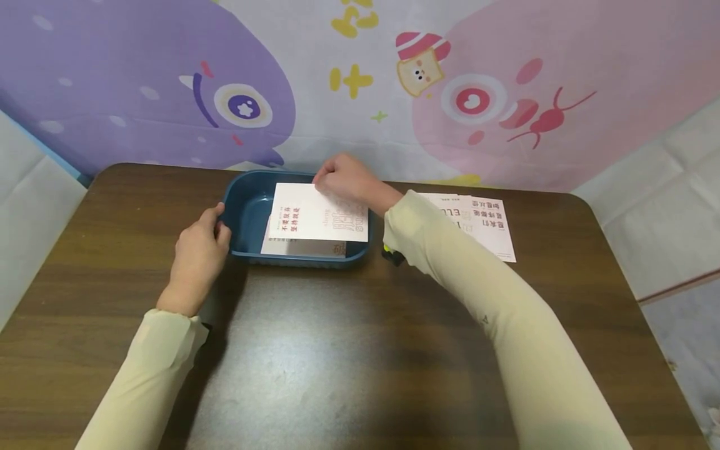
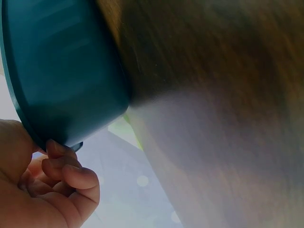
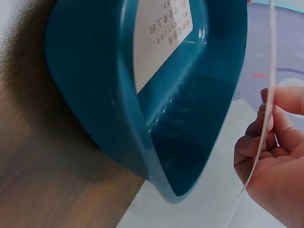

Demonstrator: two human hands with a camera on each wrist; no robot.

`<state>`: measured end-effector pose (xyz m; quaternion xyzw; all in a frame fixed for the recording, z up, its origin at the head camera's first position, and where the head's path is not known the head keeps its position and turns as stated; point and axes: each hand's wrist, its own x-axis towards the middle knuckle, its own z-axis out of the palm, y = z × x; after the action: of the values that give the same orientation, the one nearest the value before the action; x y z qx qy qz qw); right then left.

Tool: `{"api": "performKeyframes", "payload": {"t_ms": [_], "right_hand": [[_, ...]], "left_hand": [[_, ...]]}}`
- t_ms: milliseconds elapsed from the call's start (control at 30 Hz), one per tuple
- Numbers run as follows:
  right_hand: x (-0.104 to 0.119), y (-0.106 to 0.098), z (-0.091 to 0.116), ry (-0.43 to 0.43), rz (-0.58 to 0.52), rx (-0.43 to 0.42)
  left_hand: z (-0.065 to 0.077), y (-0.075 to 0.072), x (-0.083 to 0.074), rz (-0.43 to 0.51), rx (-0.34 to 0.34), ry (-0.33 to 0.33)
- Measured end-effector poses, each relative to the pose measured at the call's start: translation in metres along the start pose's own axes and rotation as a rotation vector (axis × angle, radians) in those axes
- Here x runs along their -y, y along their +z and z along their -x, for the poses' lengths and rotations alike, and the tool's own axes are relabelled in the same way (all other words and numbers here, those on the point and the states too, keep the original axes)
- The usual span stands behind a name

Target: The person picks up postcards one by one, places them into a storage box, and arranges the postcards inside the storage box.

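A blue plastic basin stands near the back edge of the table. My left hand grips its left rim, and in the left wrist view the curled fingers hold the rim's corner. Above the basin my right hand pinches a white printed card by its far edge. Seen edge-on in the right wrist view, the card sits between thumb and fingers, apart from the basin. Another printed card lies inside the basin, partly covered by the held one.
More printed cards lie overlapping on the brown wooden table, right of the basin and partly behind my right sleeve. A cartoon-patterned cloth hangs along the table's back edge. A small dark-and-yellow object shows at my right cuff.
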<state>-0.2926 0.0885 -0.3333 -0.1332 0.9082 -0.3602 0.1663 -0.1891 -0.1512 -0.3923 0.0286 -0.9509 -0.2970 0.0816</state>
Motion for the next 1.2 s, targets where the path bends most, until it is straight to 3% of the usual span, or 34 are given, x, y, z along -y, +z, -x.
{"api": "performKeyframes", "payload": {"t_ms": [567,1200], "right_hand": [[0.004,0.016,-0.009,-0.024,-0.005,0.029],[0.007,0.028,-0.017,-0.057,-0.014,0.028]], "left_hand": [[0.000,0.001,-0.001,0.006,0.026,-0.030],[0.000,-0.001,0.000,0.007,-0.006,-0.002]]}}
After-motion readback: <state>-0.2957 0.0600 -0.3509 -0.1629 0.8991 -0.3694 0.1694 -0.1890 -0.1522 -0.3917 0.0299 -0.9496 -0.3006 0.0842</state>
